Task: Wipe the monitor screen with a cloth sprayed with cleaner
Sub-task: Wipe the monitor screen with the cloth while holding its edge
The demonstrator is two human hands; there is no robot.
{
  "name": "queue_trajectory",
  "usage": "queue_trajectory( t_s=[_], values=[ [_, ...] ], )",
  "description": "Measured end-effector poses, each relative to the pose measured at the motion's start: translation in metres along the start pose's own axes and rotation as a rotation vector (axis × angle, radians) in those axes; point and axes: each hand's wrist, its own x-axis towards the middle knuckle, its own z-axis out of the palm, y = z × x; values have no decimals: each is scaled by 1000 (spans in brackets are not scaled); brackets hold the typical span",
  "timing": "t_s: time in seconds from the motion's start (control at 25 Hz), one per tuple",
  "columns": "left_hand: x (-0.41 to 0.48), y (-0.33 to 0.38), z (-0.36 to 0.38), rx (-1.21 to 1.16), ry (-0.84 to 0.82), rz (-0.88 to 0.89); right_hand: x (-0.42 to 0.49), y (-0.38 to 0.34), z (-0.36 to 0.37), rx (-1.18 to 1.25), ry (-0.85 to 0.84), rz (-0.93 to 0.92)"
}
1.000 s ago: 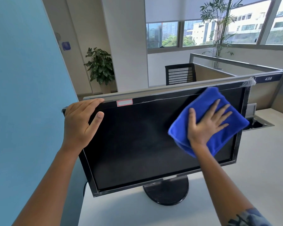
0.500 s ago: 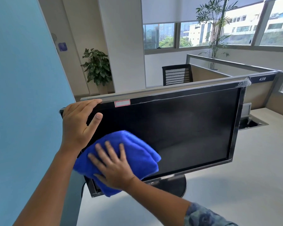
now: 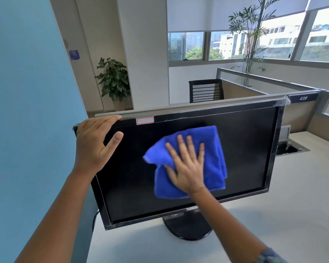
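A black monitor (image 3: 245, 149) with a dark, switched-off screen stands on a round base on the white desk. My left hand (image 3: 94, 145) grips its top left corner, fingers over the top edge and thumb on the screen side. A folded blue cloth (image 3: 213, 149) lies flat against the middle of the screen. My right hand (image 3: 186, 166) presses on the cloth with fingers spread, pointing up. No spray bottle is in view.
A blue partition wall (image 3: 27, 111) stands close on the left. The white desk (image 3: 292, 205) extends to the right, with an open cable hatch (image 3: 291, 148) behind the monitor's right edge. Low grey cubicle dividers, a black chair (image 3: 206, 91) and potted plants lie beyond.
My right hand slid the cloth from the screen's upper right to its lower left corner, then back up to the middle. My left hand stayed on the top left corner.
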Motion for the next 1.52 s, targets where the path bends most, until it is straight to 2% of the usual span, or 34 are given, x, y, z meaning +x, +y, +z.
queue_trajectory(
  t_s=[0.08,0.16,0.24,0.32,0.36,0.44,0.56,0.76,0.88,1.0,1.24,1.52],
  values=[
    [1,-1,0,-2,-7,0,2,48,-10,-49,28,129],
    [2,-1,0,-2,-9,4,1,90,-20,-52,55,365],
    [2,-1,0,-2,-9,15,4,120,-28,43,115,650],
    [1,-1,0,3,-8,18,12,128,-30,159,192,797],
    [0,-1,-1,5,-6,15,16,123,-30,187,215,788],
    [-1,-1,-1,11,-10,3,18,100,-25,182,206,658],
    [1,-1,-1,14,-25,-13,-4,63,-14,129,96,462],
    [3,5,-2,19,-25,-15,-85,35,-6,39,-129,269],
    [2,7,-4,28,-17,-8,-97,36,-8,-21,-237,182],
    [1,9,-6,37,-28,-9,-58,50,-12,-33,-192,187],
    [3,12,-5,51,-49,-12,19,75,-21,23,-59,398],
    [0,16,-6,67,-55,-28,-69,48,-5,24,-235,234]
  ],
)
